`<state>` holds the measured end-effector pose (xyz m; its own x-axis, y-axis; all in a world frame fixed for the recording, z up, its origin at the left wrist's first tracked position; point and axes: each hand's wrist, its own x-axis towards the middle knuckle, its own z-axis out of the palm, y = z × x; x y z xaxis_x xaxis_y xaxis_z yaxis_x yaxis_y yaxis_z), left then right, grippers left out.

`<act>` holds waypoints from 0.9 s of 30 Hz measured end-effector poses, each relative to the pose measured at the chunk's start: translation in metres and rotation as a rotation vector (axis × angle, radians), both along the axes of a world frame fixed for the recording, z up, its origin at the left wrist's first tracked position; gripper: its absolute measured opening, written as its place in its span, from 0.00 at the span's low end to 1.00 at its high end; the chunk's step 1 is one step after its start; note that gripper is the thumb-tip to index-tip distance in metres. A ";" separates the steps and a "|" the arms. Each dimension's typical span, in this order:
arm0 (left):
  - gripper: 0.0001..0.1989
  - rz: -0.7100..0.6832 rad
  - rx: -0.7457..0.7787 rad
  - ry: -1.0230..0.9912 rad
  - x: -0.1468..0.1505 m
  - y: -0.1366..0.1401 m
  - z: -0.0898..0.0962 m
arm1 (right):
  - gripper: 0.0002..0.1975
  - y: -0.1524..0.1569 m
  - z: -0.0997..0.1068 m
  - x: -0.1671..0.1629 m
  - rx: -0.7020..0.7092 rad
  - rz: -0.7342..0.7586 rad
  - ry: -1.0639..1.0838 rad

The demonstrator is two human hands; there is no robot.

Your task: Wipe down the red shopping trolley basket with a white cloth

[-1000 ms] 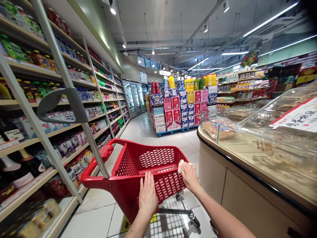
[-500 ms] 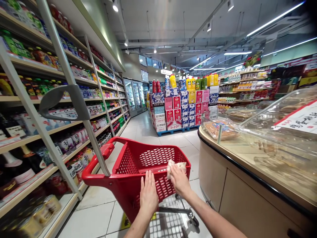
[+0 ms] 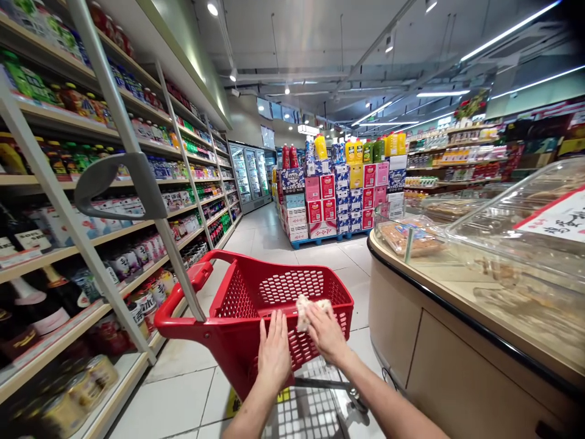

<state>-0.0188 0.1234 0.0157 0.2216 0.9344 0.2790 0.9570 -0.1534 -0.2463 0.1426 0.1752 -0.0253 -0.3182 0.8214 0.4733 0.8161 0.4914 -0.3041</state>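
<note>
In front of me stands a red plastic shopping cart with perforated basket walls and a red handle at its left end. My left hand lies on the cart's near side, its fingers stretched out flat against the rim. Under the fingers of my right hand is a crumpled pale cloth, pressed onto the near rim to the right of my left hand. The cart's basket holds nothing that I can see. Part of the cloth is hidden beneath the fingers.
Drink shelves line the left side, with a grey post and hook-shaped bracket rising near the cart handle. A curved food counter with clear covers stands close on the right. Stacked drink boxes sit on a blue pallet ahead.
My right hand has slid left along the cart's rim with the cloth, closer to my left hand. The left hand stays nearly in place.
</note>
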 end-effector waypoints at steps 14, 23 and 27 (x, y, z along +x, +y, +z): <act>0.32 0.035 -0.031 -0.031 0.004 -0.005 -0.003 | 0.23 0.004 -0.001 0.019 -0.098 -0.265 0.010; 0.32 0.046 -0.008 -0.017 -0.004 -0.008 0.002 | 0.24 0.000 -0.010 0.025 -0.046 -0.139 -0.046; 0.32 0.131 0.037 -0.017 -0.017 -0.007 0.010 | 0.25 0.002 -0.009 0.021 -0.095 -0.242 -0.029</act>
